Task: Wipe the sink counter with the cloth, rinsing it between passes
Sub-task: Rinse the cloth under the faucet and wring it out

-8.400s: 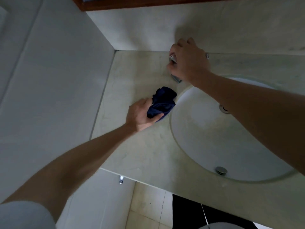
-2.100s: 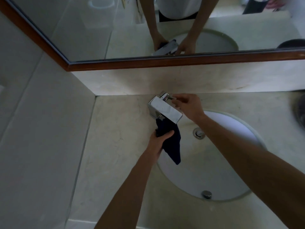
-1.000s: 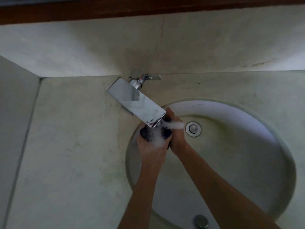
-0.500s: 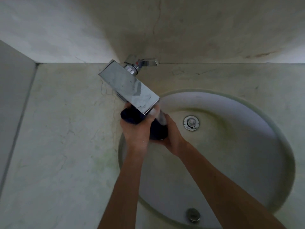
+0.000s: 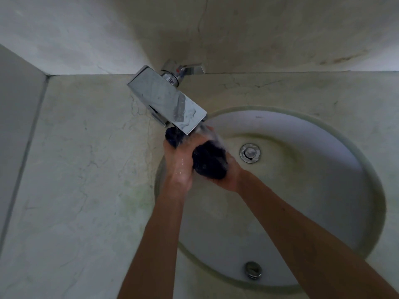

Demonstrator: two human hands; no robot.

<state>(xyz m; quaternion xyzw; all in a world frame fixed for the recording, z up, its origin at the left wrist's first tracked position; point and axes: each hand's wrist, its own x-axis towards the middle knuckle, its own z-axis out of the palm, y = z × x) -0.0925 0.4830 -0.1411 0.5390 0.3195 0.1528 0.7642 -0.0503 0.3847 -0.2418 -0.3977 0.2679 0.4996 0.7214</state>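
Observation:
The dark blue cloth (image 5: pixel 209 161) is bunched up under the chrome tap spout (image 5: pixel 167 100), over the left side of the round white basin (image 5: pixel 313 212). Water runs from the spout onto the cloth. My left hand (image 5: pixel 178 167) grips the cloth's left part, and a dark end pokes out above its fingers. My right hand (image 5: pixel 228 171) cups and grips the cloth from below and the right. Both hands are wet. The pale marble counter (image 5: pixel 86 180) spreads to the left of the basin.
The tap lever (image 5: pixel 190 69) sticks out to the right at the back wall. An overflow hole (image 5: pixel 250 153) sits on the basin's far wall and a drain plug (image 5: pixel 253 269) nearer me. A wall (image 5: pixel 17 108) closes the counter's left side.
The cloth went from the counter to under the tap, and my right hand left the lever to join the left on it. In the last half second the hands shifted slightly, still squeezing it.

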